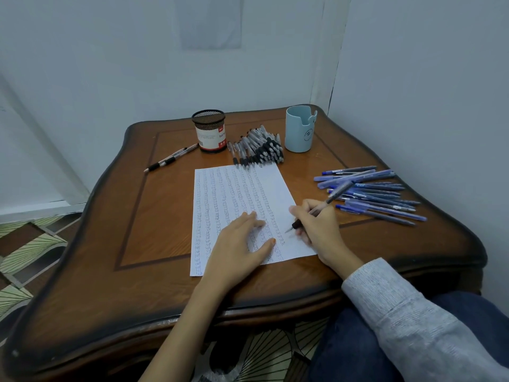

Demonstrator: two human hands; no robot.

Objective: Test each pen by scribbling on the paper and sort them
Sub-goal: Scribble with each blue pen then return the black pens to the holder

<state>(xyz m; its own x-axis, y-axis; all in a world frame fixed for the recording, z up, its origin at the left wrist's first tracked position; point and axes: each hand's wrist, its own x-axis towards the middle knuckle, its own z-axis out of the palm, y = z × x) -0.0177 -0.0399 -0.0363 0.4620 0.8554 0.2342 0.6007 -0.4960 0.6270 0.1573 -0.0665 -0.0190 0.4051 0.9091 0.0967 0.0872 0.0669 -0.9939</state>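
Head view, left to right: left hand lies flat, fingers straight, pressing the paper near its front edge. Just right, the right hand pinches a pen, tip touching the sheet; blue pens lie far right.

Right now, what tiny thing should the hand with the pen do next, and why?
Probably scribble a short line. The right hand grips the pen with its tip at a bare strip of the paper, and the left hand presses it flat, so it seems ready to test.
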